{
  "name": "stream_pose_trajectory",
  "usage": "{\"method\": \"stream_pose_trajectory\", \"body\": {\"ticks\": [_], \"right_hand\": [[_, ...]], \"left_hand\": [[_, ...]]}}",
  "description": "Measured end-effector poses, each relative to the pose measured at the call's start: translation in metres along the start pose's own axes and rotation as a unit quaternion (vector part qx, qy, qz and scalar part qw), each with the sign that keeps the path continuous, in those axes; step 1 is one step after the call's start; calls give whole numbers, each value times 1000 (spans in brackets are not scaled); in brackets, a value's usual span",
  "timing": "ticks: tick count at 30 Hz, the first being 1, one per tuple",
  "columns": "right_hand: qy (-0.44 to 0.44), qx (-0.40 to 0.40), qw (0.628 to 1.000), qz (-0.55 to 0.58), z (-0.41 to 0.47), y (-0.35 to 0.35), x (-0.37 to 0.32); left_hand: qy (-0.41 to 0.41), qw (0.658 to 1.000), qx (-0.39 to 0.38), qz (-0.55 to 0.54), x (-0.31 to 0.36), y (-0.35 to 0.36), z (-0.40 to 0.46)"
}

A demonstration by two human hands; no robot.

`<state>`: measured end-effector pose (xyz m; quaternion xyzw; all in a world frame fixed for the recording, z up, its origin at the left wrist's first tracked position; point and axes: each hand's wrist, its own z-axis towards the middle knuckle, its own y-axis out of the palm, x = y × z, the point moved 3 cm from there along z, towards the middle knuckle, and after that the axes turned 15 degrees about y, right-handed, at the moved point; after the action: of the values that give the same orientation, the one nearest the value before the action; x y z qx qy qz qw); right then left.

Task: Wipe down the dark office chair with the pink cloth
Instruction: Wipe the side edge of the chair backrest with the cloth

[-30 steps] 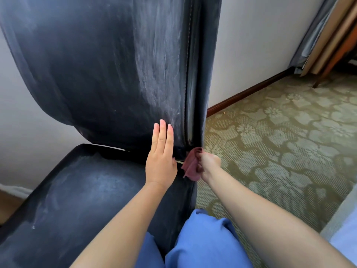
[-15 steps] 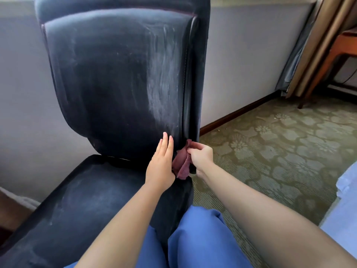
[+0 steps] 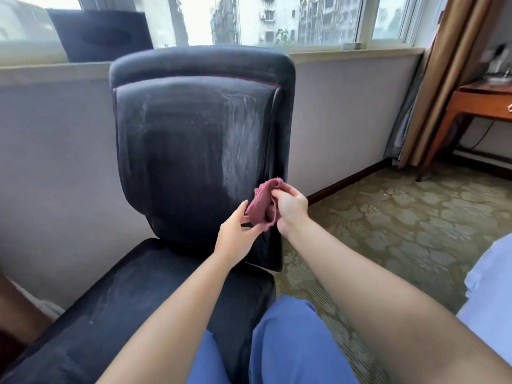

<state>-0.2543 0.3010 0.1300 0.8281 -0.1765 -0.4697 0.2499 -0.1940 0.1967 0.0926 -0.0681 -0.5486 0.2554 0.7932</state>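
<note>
Gripping the bunched cloth (image 3: 263, 205), right hand (image 3: 291, 207) holds it just off the chair (image 3: 191, 151) backrest's lower right edge; left hand (image 3: 235, 235) open, fingertips touching it. Streaky haze across backrest and seat: wiping likely unfinished.

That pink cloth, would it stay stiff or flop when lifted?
Probably floppy: the pink cloth hangs in soft folds from the right hand. Likely light, since a fingertip pinch holds it. The left hand touches its lower edge, perhaps to refold it.
</note>
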Motion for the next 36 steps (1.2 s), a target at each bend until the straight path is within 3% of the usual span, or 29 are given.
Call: {"method": "stream_pose_trajectory", "body": {"ticks": [6, 11, 14, 21, 25, 31, 33, 36], "right_hand": [[-69, -12, 998, -3, -20, 22, -25], [-213, 129, 962, -111, -24, 25, -60], [-287, 174, 928, -159, -28, 25, -72], [-488, 175, 817, -252, -29, 50, -115], [-544, 195, 750, -323, -17, 64, -138], [-652, 213, 540, -488, 6, 75, -137], [-672, 201, 499, -508, 15, 69, -130], [-698, 183, 473, -506, 32, 49, -108]], "left_hand": [[2, 993, 101, -59, 35, -10, 13], [36, 989, 138, -46, 66, -27, 45], [73, 986, 146, -19, 83, -32, 63], [137, 975, 154, 85, 125, -38, 117], [180, 957, 175, 143, 144, -44, 155], [241, 937, 177, 180, 144, -47, 184], [259, 936, 155, 179, 134, -45, 183], [285, 924, 146, 208, 106, -38, 169]]}}
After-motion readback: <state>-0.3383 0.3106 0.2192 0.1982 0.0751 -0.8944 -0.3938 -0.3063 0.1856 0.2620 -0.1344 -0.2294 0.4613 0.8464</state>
